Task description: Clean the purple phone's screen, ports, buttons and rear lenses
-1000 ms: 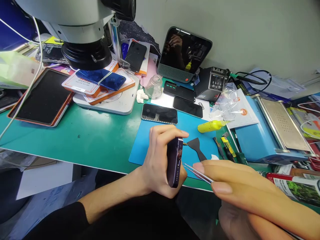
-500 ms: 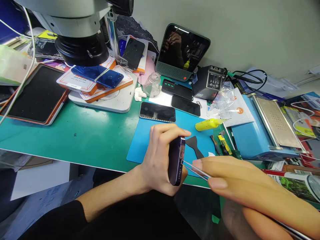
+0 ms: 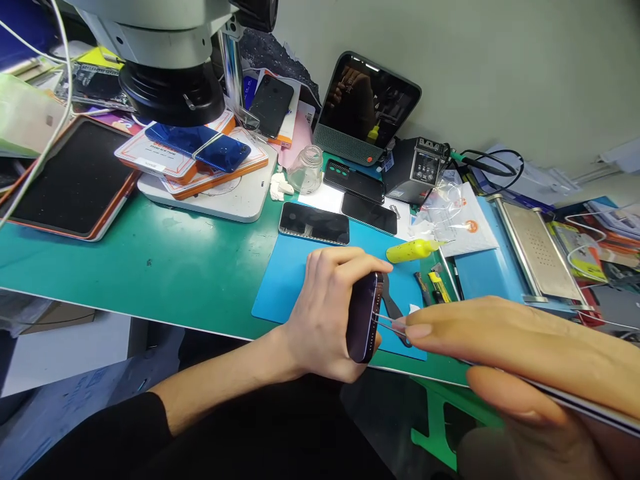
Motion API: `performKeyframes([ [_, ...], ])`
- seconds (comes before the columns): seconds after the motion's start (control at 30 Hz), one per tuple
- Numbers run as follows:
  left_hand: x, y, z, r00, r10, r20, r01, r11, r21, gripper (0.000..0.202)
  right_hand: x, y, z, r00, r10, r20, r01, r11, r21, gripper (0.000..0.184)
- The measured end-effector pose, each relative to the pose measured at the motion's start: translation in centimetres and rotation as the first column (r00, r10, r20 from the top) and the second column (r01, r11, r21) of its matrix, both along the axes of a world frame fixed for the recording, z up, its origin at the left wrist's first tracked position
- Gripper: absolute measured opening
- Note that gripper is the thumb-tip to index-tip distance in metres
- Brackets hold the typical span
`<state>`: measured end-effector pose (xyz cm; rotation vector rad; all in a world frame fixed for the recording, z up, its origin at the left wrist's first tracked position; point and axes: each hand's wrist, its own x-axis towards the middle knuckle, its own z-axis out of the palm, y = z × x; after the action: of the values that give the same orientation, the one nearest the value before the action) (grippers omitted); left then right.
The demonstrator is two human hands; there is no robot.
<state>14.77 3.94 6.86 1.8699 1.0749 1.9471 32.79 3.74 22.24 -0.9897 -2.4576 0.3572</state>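
My left hand is wrapped round a dark smartphone, holding it up on edge with its port end turned to the right. Between the fingers of my right hand are metal tweezers, whose thin tips reach the phone's bottom edge near the charging port. Whether the tips are inside the port I cannot tell. Behind the phone, a black plastic spatula lies on the blue mat. A yellow bottle with a needle tip lies just beyond my left hand.
Another phone lies at the mat's far edge, near a glass jar. A microscope head overhangs the left side, above stacked boxes. Farther right stand a black control unit and a blue machine with a metal plate.
My left hand and the phone have shifted slightly right. The tweezers stay at the phone's bottom edge, and my right hand's fingers have moved along them. The view has shifted a little.
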Motion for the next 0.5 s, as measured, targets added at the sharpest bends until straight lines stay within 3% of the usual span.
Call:
performKeyframes([
  [0.1,0.0,0.1,0.0,1.0,0.005,0.002,-0.005,1.0,0.005,0.056,-0.2,0.6,0.1,0.999,0.009,0.037,-0.011,0.999,0.05,0.03],
  [0.5,0.0,0.2,-0.1,1.0,-0.017,0.025,0.017,1.0,0.009,0.062,-0.3,-0.4,-0.7,0.999,0.005,-0.044,-0.004,1.0,0.024,0.016],
])
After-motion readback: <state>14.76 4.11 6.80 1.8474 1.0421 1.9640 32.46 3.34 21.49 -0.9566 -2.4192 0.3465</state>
